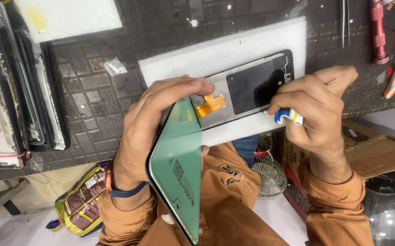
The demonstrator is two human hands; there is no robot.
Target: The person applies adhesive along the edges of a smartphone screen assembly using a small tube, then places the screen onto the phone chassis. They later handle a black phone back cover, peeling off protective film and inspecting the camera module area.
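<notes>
between the two hands, on a white foam pad [252, 38], lies a phone frame [247, 89] with its back open, showing a grey plate, a dark panel and an orange flex cable [210, 105]. its long axis runs left to right, tilted a little so the right end sits farther from the person. the left hand [154, 125] is closed around a display panel [177, 171] covered in green film, lifted up on edge; that panel's long axis runs from the left fingertips back toward the person's chest, so it stands at an angle to the frame, meeting it at the frame's left end beside the orange cable. the left fingertips rest on that same left end of the frame. the right hand [318, 107] is curled tight around a small tube with blue, white and yellow bands [289, 116], its tip just at the near edge of the frame's right end. so each hand sits at one end of the frame, both touching or nearly touching it. beyond the right hand, well apart, lie tweezers [345, 23] and a red tool [378, 32]; off past the left hand a stack of other phone frames [19, 86].
</notes>
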